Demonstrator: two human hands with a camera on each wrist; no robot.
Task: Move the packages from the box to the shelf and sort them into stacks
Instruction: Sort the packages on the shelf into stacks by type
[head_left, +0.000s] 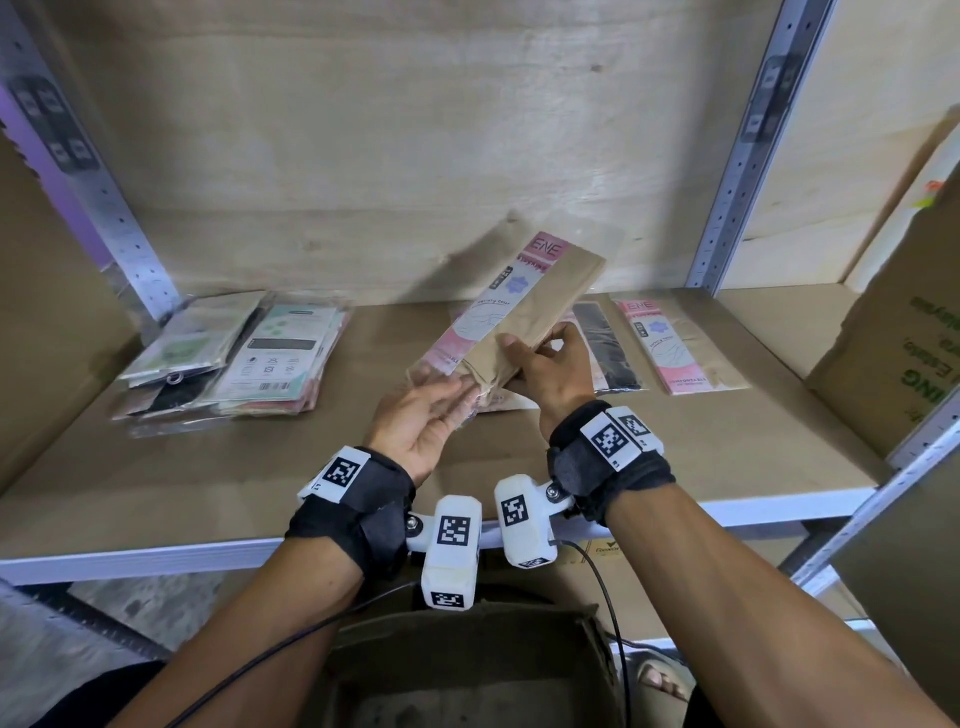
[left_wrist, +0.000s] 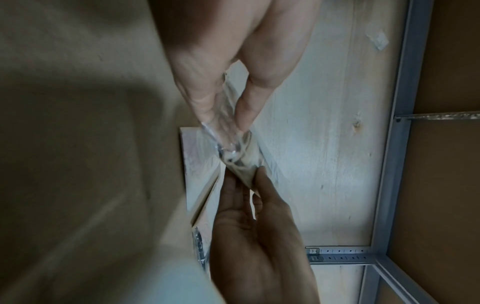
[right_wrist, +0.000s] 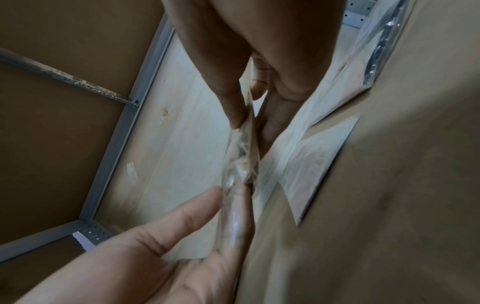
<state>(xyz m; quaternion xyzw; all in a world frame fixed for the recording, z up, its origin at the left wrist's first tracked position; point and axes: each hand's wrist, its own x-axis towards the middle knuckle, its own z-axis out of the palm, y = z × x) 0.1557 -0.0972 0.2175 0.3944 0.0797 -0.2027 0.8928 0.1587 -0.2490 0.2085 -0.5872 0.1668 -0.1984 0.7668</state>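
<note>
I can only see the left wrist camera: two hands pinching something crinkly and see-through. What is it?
Observer: A clear package with beige fabric and a pink label; the left hand and right hand hold its near end above the shelf.
Operator: Anything already on the shelf?
Observer: Yes, a stack of packages lies at the left.
Operator: Any like the held one?
Observer: A pink-labelled package lies flat at the right.
</note>
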